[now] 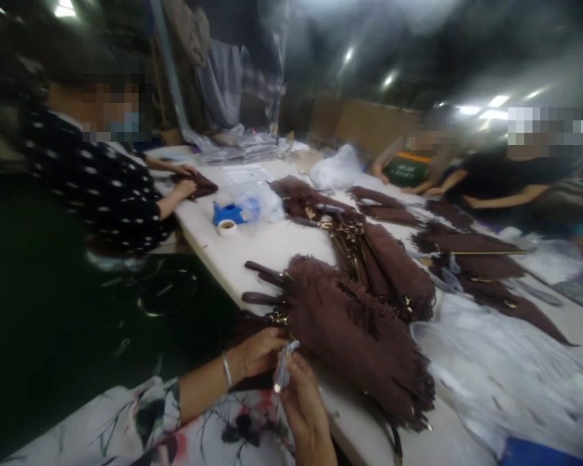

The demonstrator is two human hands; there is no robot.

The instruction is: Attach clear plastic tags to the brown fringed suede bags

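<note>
My left hand (257, 353), with a silver bracelet on its wrist, rests at the near edge of a pile of brown fringed bags (354, 323) and pinches a small clear plastic wrapper (282, 369). Just below it, my right hand (304, 404) grips the same wrapper from underneath. The bags lie stacked on a long white table (272, 249), their dark handles (267, 275) and gold fittings pointing toward me. The picture is blurred, so what the wrapper holds is not clear.
More brown fringed bags (393, 259) cover the table's middle and right. A blue tape dispenser (228, 213) and tape roll (227, 227) sit at left. Clear plastic bags (505, 362) pile at right. A person in a dotted top (102, 188) works at left; two others sit far right.
</note>
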